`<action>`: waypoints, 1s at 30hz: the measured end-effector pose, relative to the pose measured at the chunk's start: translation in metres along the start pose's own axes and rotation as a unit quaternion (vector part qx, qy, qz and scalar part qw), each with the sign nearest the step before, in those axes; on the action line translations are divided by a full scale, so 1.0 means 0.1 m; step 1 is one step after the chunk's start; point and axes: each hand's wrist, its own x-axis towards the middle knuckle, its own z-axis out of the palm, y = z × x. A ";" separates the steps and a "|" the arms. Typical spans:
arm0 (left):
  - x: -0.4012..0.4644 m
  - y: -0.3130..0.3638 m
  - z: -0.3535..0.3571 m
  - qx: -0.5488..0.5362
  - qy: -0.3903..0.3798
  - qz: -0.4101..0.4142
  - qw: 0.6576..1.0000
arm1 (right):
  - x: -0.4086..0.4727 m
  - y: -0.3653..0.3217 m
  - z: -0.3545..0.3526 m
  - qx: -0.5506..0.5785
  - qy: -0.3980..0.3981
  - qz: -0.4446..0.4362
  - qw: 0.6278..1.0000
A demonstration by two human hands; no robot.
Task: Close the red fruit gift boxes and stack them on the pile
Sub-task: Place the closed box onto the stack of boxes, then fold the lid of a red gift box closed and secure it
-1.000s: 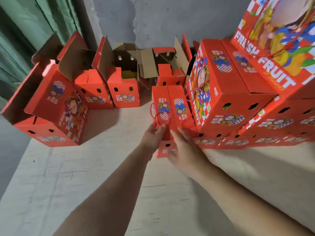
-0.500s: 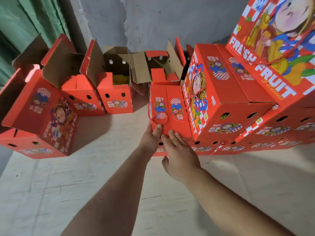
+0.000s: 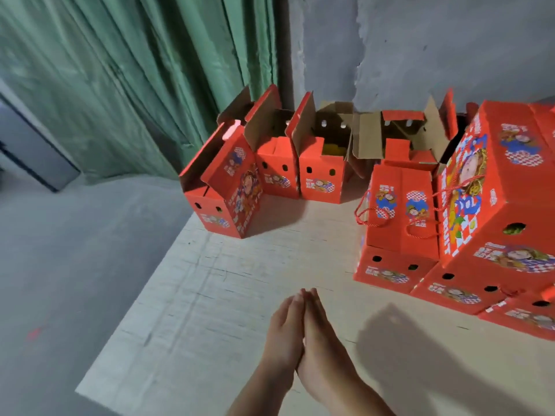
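Closed red gift box point(image 3: 399, 205) stood on the pale surface point(image 3: 240, 295), both hands off it.

The closed box sat just beside the pile of closed red boxes point(image 3: 495, 211) at the right, its flaps folded down and its red cord handles point(image 3: 371, 213) looped over the front. Behind it and to its left, a row of open boxes point(image 3: 322, 163) stood against the grey wall point(image 3: 420, 46), their cardboard flaps raised; the leftmost open box point(image 3: 222, 187) sat near the surface's edge, turned at an angle. Near the camera, well apart from every box, the left hand point(image 3: 285, 334) and right hand point(image 3: 324, 346) were pressed palm to palm above the surface, fingers straight and together, holding nothing. A green curtain point(image 3: 135, 79) hung at the left above the grey floor point(image 3: 75, 265).
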 end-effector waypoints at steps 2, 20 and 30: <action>0.02 0.15 -0.26 0.019 0.018 0.020 0.999 | 0.11 -0.18 0.08 0.011 -0.025 -0.018 0.999; 2.89 0.98 -2.60 0.700 -0.008 0.158 0.697 | 2.95 -1.38 0.97 -0.317 -0.116 0.025 0.941; 2.85 0.91 -2.53 0.614 0.085 0.309 0.722 | 3.03 -1.24 1.22 -0.501 0.043 0.022 0.864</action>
